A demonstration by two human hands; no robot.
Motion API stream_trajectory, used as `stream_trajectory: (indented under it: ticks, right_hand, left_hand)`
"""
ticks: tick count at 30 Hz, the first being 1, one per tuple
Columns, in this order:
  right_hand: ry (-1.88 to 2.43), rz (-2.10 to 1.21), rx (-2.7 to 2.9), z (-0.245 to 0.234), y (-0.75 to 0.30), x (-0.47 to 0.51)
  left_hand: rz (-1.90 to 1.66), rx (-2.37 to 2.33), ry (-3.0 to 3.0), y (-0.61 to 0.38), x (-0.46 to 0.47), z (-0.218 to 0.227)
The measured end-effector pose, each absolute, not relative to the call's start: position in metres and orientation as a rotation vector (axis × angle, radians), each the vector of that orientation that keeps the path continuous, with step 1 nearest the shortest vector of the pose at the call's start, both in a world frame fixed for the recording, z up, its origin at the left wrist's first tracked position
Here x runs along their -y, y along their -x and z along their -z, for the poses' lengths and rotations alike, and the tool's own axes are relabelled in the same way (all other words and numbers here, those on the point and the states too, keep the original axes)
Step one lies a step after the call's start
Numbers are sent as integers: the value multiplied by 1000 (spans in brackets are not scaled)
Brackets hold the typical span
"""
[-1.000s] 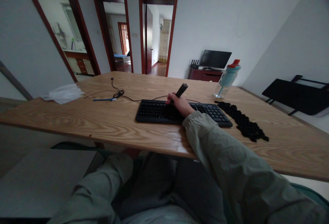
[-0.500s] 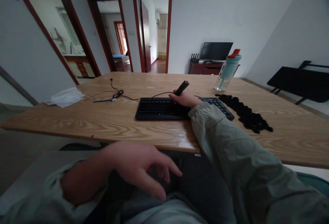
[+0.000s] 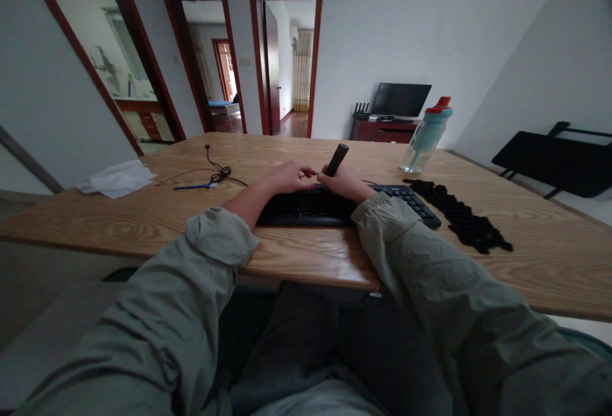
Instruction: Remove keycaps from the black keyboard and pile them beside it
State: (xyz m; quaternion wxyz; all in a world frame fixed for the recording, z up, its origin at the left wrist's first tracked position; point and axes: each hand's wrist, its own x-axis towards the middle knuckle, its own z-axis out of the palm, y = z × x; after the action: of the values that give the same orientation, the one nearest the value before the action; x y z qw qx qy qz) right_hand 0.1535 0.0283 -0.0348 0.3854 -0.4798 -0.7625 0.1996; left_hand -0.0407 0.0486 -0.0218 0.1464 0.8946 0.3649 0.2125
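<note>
Right hand (image 3: 345, 183) has its grip closed round a thick black stick (image 3: 337, 160), top end poking up and tipped toward 1 o'clock. Can't see the bottom end from here, the fingers cover it. Left hand (image 3: 289, 177) is right next to it at 9 o'clock, fingers half curled with the tips near the right hand's, and honestly I can't tell if that grip has anything in it. Both are over a black keyboard (image 3: 306, 212) lying flat near the close edge of the wooden surface (image 3: 119, 225).

Going by a clock centred on the keyboard, 12 being away from the person: a strip of little black pieces (image 3: 461, 215) is at 3, and a clear bottle (image 3: 427, 136) with a red-topped lid stands upright around 1 to 2. Over toward 10 there's a bunched black cable (image 3: 220, 172) with a blue brush (image 3: 194, 186) just beside it, then some crumpled white cloth or paper (image 3: 117, 177) further out, near the surface's edge.
</note>
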Motion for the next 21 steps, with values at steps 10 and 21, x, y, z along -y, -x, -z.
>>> stream_trajectory:
  ticks: [10,21]
  right_hand:
    - [1207,-366,1973,40,-159,-24]
    - [1268,-530,1921,37,-153,-25]
  left_hand:
    - [-577,-1054,-2668,40,-47,29]
    - [-560,-958,-2683,34,-44,31]
